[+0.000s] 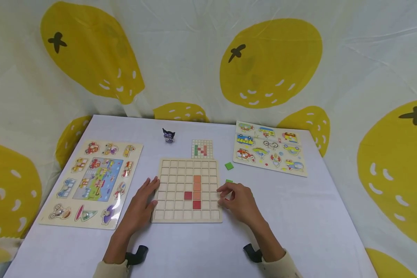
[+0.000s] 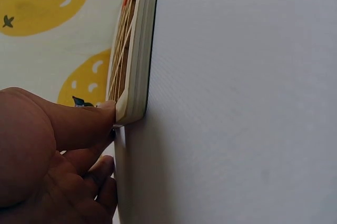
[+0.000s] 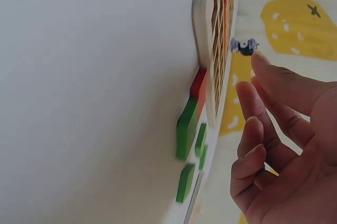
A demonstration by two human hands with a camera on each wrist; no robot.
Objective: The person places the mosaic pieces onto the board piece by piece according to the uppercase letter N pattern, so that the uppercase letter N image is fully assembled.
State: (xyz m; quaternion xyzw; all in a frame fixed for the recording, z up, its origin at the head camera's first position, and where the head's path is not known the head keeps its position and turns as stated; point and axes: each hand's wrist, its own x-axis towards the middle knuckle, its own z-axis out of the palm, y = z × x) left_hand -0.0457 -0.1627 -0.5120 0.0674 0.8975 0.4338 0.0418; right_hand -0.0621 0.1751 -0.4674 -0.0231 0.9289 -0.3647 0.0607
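While the left edge of the wooden grid board (image 1: 180, 188) is being touched by the left hand (image 1: 141, 202), the right hand (image 1: 241, 202) is being held at its right edge. From the head, the board is being shown flat on the desk (image 1: 180, 251), with three orange tiles (image 1: 197, 187) being carried in one column; one of two red tiles (image 1: 196, 205) is being displayed below them, the other left of the lowest orange one. By the left wrist view, what is being hidden from above is being revealed: the thumb is being rested against the board's corner, while the other fingers are being held loosely bent beside it, unclenched. Likewise, by the right wrist view, the right fingers are being shown softly curved and unclosed, the thumb parted from them. Beneath that hand, a loose red tile (image 3: 198, 82) is being seen beside the board's edge, near an orange tile (image 3: 202, 100) and four green tiles (image 3: 186, 129); only two green ones are being shown from the head. Only there, too, are the patterned card (image 1: 202, 149) beyond the board and both picture puzzles (image 1: 97, 179) (image 1: 271, 148) being shown.
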